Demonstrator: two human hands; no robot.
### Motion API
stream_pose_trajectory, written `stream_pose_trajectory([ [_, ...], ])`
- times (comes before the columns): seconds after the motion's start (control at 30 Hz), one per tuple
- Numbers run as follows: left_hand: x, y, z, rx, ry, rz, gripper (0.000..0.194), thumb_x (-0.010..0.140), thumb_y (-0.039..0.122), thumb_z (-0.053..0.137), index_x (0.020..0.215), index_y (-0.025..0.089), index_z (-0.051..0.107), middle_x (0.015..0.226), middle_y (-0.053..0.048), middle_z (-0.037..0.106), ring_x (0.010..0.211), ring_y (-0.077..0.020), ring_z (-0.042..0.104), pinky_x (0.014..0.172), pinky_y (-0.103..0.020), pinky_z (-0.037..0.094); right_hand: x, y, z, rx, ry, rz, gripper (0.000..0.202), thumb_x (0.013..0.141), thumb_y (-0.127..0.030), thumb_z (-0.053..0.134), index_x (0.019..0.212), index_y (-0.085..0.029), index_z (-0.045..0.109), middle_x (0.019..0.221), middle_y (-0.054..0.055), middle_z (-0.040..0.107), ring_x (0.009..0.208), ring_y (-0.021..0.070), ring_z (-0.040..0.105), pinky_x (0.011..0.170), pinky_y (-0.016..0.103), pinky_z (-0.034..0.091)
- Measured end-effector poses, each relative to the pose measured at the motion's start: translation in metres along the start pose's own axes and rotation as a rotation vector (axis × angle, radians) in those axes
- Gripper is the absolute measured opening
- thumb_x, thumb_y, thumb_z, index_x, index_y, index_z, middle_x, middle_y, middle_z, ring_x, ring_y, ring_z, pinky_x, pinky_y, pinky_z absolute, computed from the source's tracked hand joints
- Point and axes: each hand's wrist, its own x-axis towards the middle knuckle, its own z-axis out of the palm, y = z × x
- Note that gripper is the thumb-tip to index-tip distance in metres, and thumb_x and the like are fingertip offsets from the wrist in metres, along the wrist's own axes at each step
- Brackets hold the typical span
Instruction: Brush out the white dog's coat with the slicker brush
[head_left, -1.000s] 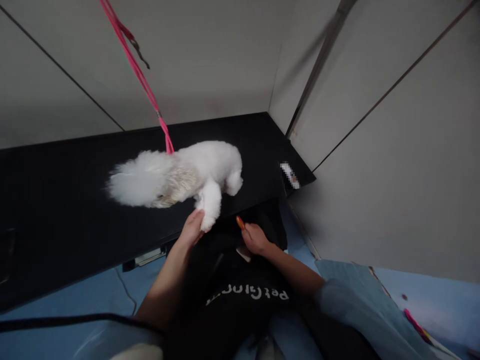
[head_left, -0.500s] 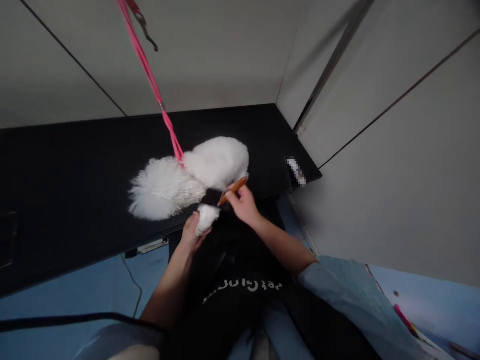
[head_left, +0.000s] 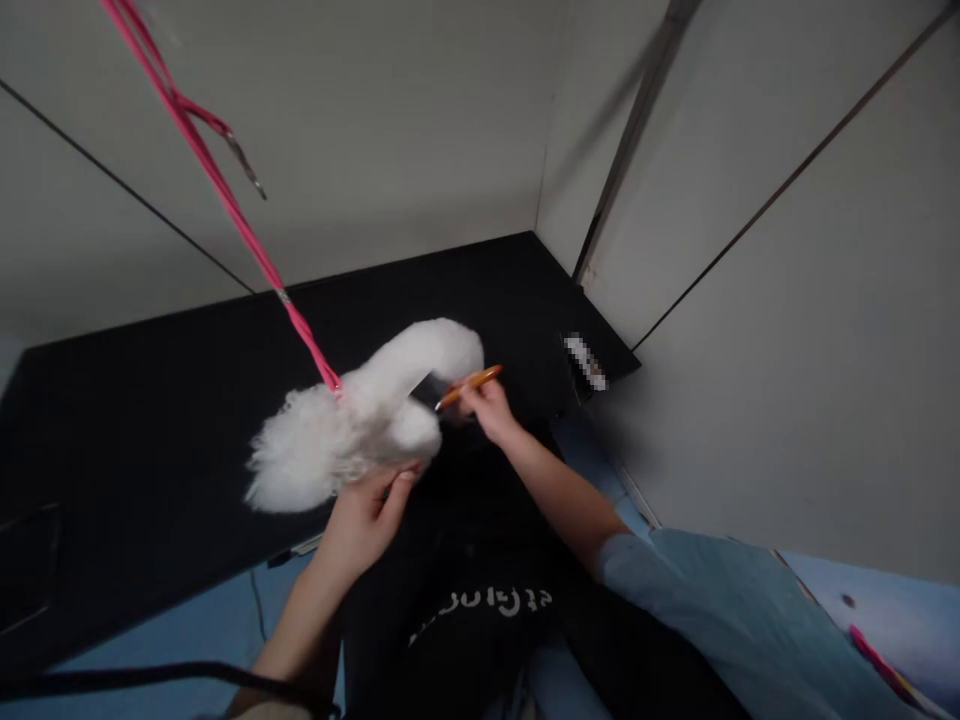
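One small white fluffy dog [head_left: 352,430] is seen on the black table [head_left: 150,400], tethered by one pink leash [head_left: 225,200]. One orange-handled brush [head_left: 465,385] is gripped by the right hand [head_left: 487,410]; the dog's paw is clasped by the left hand [head_left: 367,515].

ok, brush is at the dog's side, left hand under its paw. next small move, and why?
Probably a short brush stroke down the fur by the leg. The right hand holds its head against the dog, the left hand steadies the paw at the table edge, and the pink leash runs up from the dog.
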Motion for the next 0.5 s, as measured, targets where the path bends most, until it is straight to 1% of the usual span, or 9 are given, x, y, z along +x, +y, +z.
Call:
stream_pose_trajectory([
  [0.1,0.061,0.046,-0.008,0.305,0.073,0.170,0.058,0.088,0.056,0.054,0.129,0.016,0.062,0.138,-0.016,0.061,0.128,-0.0329,0.055,0.108,-0.044,0.042,0.019,0.002,-0.010,0.071,0.402,-0.035,0.036,0.075,-0.051,0.068,0.078,-0.021,0.050,0.074,-0.002,0.061,0.071,0.0130,0.060,0.067,0.025,0.050],
  [0.13,0.083,0.054,-0.008,0.452,0.045,0.144,0.075,0.081,0.058,0.064,0.140,0.013,0.054,0.149,-0.021,0.050,0.138,-0.0385,0.045,0.111,-0.048,0.037,0.020,0.004,-0.011,0.064,0.424,-0.060,0.034,0.076,-0.050,0.068,0.079,-0.021,0.051,0.077,-0.001,0.062,0.072,0.0129,0.060,0.068,0.024,0.050],
  [0.2,0.121,0.056,-0.010,0.704,-0.109,-0.023,0.101,0.072,0.057,0.075,0.152,0.007,0.036,0.150,-0.029,0.043,0.137,-0.0464,0.043,0.109,-0.052,0.037,0.020,0.008,-0.009,0.053,0.211,-0.032,0.032,0.075,-0.047,0.069,0.082,-0.020,0.054,0.080,0.000,0.064,0.073,0.0136,0.061,0.067,0.024,0.050],
  [0.27,0.144,0.044,-0.016,0.830,-0.225,-0.177,0.105,0.076,0.057,0.072,0.154,0.003,0.027,0.139,-0.032,0.053,0.124,-0.0455,0.055,0.101,-0.049,0.043,0.022,0.010,-0.006,0.054,0.036,0.023,0.031,0.071,-0.045,0.072,0.081,-0.020,0.056,0.079,0.001,0.065,0.074,0.0149,0.062,0.068,0.026,0.051],
  [0.3,0.150,0.036,-0.022,0.856,-0.274,-0.231,0.106,0.077,0.059,0.070,0.153,0.000,0.026,0.132,-0.032,0.057,0.119,-0.0444,0.059,0.097,-0.047,0.046,0.025,0.011,-0.005,0.060,0.096,0.031,0.029,0.072,-0.044,0.071,0.078,-0.020,0.055,0.076,0.001,0.064,0.073,0.0152,0.062,0.070,0.027,0.051],
  [0.37,0.155,0.021,-0.037,0.879,-0.299,-0.301,0.103,0.078,0.064,0.067,0.150,0.000,0.029,0.127,-0.029,0.061,0.115,-0.0424,0.061,0.094,-0.044,0.047,0.029,0.012,-0.003,0.039,0.432,0.003,0.027,0.076,-0.043,0.067,0.076,-0.020,0.052,0.074,0.000,0.061,0.074,0.0151,0.061,0.073,0.028,0.052],
  [0.4,0.155,0.015,-0.045,0.880,-0.307,-0.318,0.103,0.077,0.065,0.068,0.149,0.002,0.032,0.126,-0.028,0.062,0.115,-0.0416,0.062,0.094,-0.042,0.047,0.029,0.014,0.000,0.041,0.500,-0.006,0.025,0.079,-0.043,0.064,0.079,-0.020,0.052,0.078,0.001,0.061,0.079,0.0149,0.061,0.078,0.029,0.052],
  [0.43,0.154,0.010,-0.052,0.874,-0.316,-0.325,0.101,0.076,0.064,0.070,0.149,0.004,0.033,0.127,-0.027,0.063,0.116,-0.0406,0.062,0.094,-0.041,0.047,0.028,0.016,0.006,0.051,0.505,-0.012,0.025,0.079,-0.043,0.064,0.080,-0.021,0.052,0.081,0.001,0.062,0.081,0.0149,0.062,0.080,0.029,0.052],
  [0.5,0.152,0.003,-0.064,0.851,-0.358,-0.328,0.098,0.076,0.059,0.073,0.149,0.006,0.035,0.128,-0.025,0.063,0.116,-0.0387,0.062,0.093,-0.039,0.047,0.021,0.021,0.024,0.086,0.212,-0.048,0.027,0.077,-0.045,0.066,0.084,-0.021,0.056,0.086,0.002,0.065,0.080,0.0152,0.063,0.078,0.029,0.053],
])
